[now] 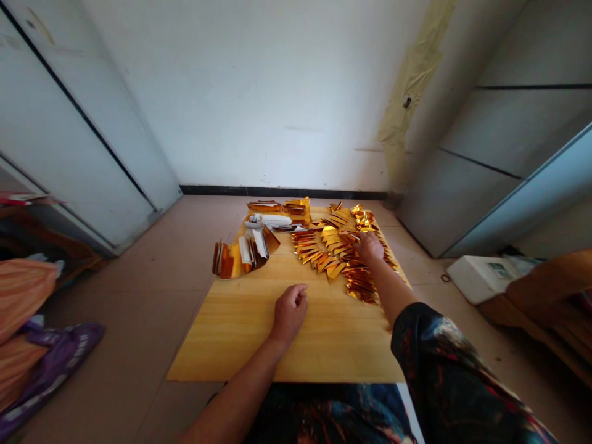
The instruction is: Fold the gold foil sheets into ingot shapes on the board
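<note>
- Folded gold-foil paper pieces (331,237) lie fanned in overlapping rows on the far right of the counter (222,333).
- They look light, crisp and easily creased — probably slick too — so a gentle pinch at one folded edge should suit better than a squeeze.
- The right hand (370,248) reaches among them; whether it grips one, I cannot tell.
- The left hand (291,309), nearer, is curled closed — nothing visible in it.

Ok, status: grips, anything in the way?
Left grip curled over flat yellow wooden board. Right grip at folded, shiny gold foil pieces. Right forearm partly hiding them.
</note>
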A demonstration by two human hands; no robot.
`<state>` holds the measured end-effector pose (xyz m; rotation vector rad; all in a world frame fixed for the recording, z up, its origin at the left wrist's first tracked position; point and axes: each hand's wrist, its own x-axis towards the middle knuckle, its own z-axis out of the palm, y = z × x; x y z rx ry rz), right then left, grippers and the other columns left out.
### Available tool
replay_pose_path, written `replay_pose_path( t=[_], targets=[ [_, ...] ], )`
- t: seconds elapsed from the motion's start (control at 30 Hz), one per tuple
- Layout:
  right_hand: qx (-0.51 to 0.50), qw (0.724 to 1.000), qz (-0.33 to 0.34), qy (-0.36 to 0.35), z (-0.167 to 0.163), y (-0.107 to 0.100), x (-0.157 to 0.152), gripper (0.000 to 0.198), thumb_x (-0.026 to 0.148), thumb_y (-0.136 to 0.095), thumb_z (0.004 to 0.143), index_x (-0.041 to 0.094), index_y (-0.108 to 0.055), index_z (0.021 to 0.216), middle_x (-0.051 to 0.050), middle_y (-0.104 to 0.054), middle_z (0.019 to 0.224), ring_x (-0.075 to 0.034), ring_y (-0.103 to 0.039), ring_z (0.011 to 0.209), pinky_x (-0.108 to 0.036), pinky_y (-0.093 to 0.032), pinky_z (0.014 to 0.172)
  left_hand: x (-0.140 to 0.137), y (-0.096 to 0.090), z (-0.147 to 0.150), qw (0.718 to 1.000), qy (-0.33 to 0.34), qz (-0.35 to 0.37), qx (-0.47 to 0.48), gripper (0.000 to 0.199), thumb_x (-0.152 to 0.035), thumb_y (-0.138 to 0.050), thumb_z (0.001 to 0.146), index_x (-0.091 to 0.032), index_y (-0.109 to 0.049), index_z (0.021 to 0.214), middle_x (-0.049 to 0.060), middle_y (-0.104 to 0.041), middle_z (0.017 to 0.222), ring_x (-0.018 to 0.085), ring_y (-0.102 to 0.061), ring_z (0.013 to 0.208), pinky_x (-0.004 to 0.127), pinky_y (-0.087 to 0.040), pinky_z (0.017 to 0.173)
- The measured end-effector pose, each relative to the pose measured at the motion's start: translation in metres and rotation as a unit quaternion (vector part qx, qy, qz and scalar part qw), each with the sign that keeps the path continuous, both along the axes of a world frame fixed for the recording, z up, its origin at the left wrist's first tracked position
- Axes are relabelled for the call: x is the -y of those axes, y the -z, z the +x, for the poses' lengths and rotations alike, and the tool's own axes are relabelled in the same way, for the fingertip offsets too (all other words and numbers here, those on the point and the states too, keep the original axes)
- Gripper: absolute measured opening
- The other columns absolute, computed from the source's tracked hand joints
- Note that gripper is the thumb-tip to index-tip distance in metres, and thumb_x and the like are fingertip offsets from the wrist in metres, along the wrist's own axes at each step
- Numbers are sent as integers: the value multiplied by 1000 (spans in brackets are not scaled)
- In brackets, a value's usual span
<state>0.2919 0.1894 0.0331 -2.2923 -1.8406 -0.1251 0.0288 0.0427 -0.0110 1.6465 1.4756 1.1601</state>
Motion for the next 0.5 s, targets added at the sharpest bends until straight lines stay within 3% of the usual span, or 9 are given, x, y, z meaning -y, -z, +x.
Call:
replay_pose_path(
  t=[0.1,0.23,0.37,0.5],
  targets=[
    [9,1000,5,-14,-3,-4,2,20,28,-51,87,22,-68,96,-8,-58,102,-18,-54,91,-24,-38,69,0,0,0,1000,3,0,5,28,-16,-51,75,-16,-66,99,3,-67,84,13,-61,74,25,-50,73],
    [22,993,92,-76,-22,-17,26,19,24,-52,86,19,-70,87,-8,-60,95,-19,-53,88,-26,-37,71,-1,-1,0,999,1,-11,40,28,-18,-52,75,-17,-65,99,3,-66,86,13,-60,75,25,-50,73],
    [-24,953,203,-224,-57,-19,75,22,27,-49,91,20,-70,91,-8,-62,98,-19,-53,92,-28,-38,79,-8,-9,-3,990,4,-41,132,34,-20,-56,72,-16,-62,105,3,-64,88,11,-59,74,23,-50,71],
    [-85,921,217,-311,-88,-3,120,23,25,-47,92,22,-69,91,-7,-63,97,-17,-55,89,-28,-41,80,-15,-23,-13,970,44,-52,233,51,-22,-61,68,-15,-54,119,8,-64,105,15,-62,88,27,-51,79]
  ],
)
